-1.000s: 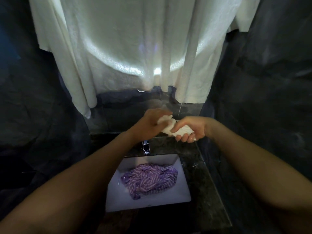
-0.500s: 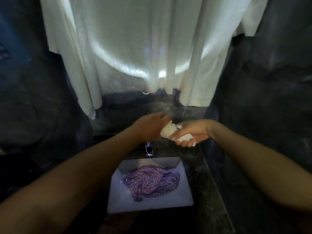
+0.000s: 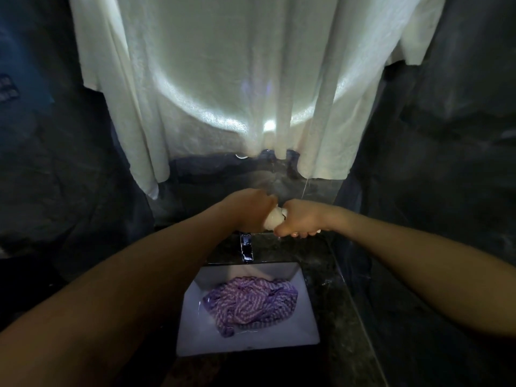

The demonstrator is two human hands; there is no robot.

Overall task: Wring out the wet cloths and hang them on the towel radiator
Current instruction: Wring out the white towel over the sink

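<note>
A large white towel [image 3: 237, 79] hangs across the top of the view, its lower edge ending above the back of the counter. What it hangs from is out of frame, so the towel radiator itself cannot be seen. Below, a dark stone counter [image 3: 335, 303] carries a white rectangular sink [image 3: 195, 331] set near its front edge. A purple and white striped cloth [image 3: 251, 303] lies bunched in the middle of the sink, untouched.

Two bare forearms reach forward over the sink. The left hand [image 3: 251, 213] and the right hand [image 3: 303, 219] meet above the back edge of the counter, both fists curled tight around a small white cloth [image 3: 275, 220]. Only a short twisted piece shows between them. A dark tap [image 3: 246, 247] stands just under the hands, at the back rim of the sink.

The step in hand appears to be wringing the white cloth. Next it likely needs shaking open and draping over a rail, then the striped cloth needs lifting from the sink and wringing too.
</note>
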